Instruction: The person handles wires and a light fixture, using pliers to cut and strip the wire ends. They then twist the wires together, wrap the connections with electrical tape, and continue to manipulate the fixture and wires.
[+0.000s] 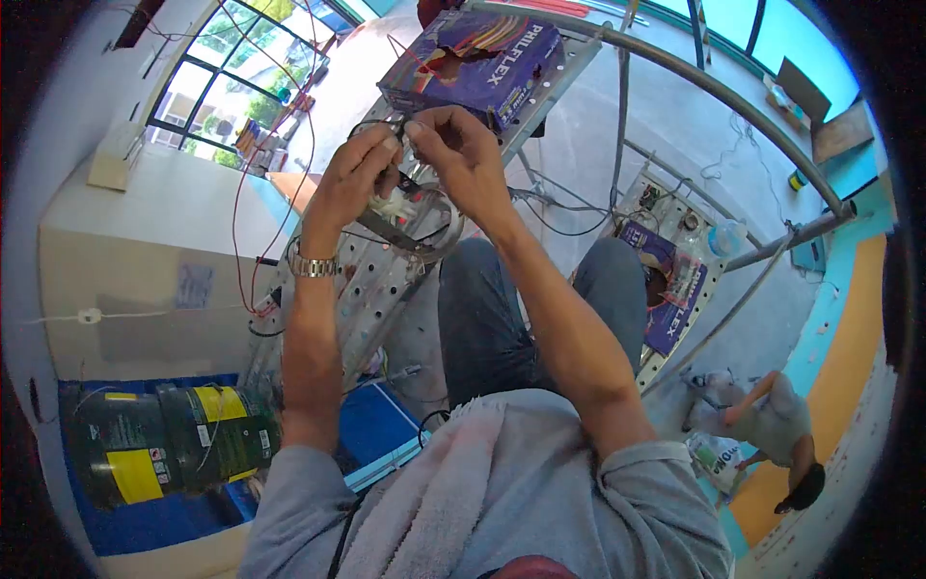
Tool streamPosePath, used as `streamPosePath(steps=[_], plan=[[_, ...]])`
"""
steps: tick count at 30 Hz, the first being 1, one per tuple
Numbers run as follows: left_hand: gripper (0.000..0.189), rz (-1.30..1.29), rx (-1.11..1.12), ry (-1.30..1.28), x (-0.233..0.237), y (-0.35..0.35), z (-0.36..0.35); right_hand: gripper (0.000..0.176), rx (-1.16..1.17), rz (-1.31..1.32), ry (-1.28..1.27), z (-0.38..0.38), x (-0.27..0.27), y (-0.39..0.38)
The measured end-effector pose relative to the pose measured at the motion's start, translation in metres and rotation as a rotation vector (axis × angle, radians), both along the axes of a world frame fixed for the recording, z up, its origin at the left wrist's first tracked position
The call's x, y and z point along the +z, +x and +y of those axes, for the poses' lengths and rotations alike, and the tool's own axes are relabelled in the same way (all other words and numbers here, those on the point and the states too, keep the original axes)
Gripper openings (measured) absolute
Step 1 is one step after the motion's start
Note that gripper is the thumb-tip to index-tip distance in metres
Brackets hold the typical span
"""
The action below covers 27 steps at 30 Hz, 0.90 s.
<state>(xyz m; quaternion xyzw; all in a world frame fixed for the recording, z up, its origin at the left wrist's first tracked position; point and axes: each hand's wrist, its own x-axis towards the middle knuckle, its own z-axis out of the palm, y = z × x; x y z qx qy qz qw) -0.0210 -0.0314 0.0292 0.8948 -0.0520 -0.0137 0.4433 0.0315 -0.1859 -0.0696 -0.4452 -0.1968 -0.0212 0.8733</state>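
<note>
My left hand, with a metal watch on its wrist, is closed with bent fingers near the top middle. Right beside it, my right hand pinches at the same spot, thumb against forefinger. A small dark piece shows between the fingertips of both hands; what it is cannot be made out. Below the hands is a round metal ring-like fixture with white and red parts inside, partly hidden by my left hand. It lies over the perforated metal planks.
A purple wire box stands beyond my hands; another lies on a plank at the right. Scaffold pipes curve past the upper right. Red wires hang at left above dark buckets. Another person crouches low at the right.
</note>
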Motion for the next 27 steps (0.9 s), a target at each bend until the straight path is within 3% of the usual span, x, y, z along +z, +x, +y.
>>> streamPosePath(steps=[4, 10, 16, 27], plan=[[0.032, 0.004, -0.026, -0.013, 0.001, 0.000, -0.001, 0.020, -0.005, -0.054, -0.088, 0.006, -0.006, 0.015], [0.033, -0.039, -0.014, 0.068, -0.002, -0.001, -0.004, 0.021, 0.049, -0.079, 0.012, 0.007, -0.011, 0.013], [0.035, -0.069, -0.030, 0.171, 0.000, -0.004, -0.009, 0.016, 0.094, -0.139, -0.046, -0.005, -0.007, 0.012], [0.037, -0.104, -0.107, 0.213, -0.001, -0.002, -0.003, 0.018, -0.153, -0.360, -0.330, -0.023, 0.011, 0.009]])
